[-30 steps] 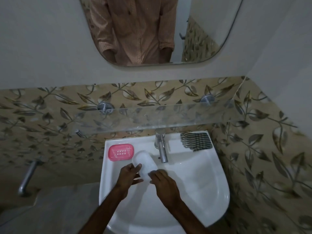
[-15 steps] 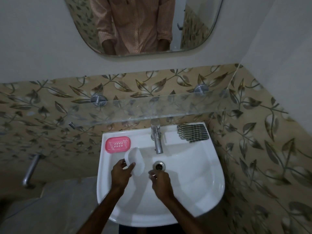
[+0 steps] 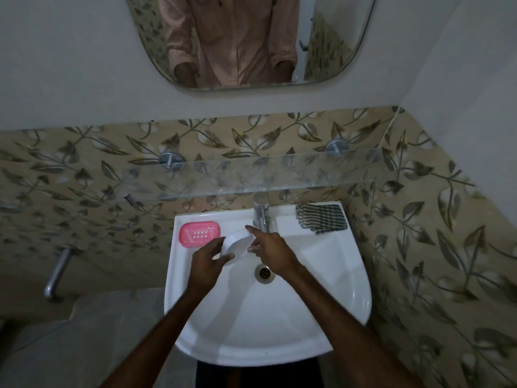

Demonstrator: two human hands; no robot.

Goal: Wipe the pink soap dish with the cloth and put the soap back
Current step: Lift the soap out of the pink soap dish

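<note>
The pink soap dish [image 3: 199,233] sits empty on the back left ledge of the white sink [image 3: 361,289]. Just right of it, over the basin, is the white oval soap [image 3: 236,245]. My left hand [image 3: 212,259] grips the soap's left end, fingers curled round it. My right hand [image 3: 271,250] meets its right end, index finger stretched along the top edge and thumb on the face. The folded striped cloth [image 3: 321,219] lies untouched on the back right ledge.
A chrome tap [image 3: 261,217] stands at the back centre, right behind my right hand. The drain [image 3: 263,273] is below my hands. A glass shelf [image 3: 251,177] overhangs the sink's back edge. A mirror [image 3: 251,37] hangs above, and a metal pipe [image 3: 57,273] juts from the left wall.
Half a second ago only my left hand held the soap. My right hand has come up from near the drain to its right end, and the soap has moved back toward the tap.
</note>
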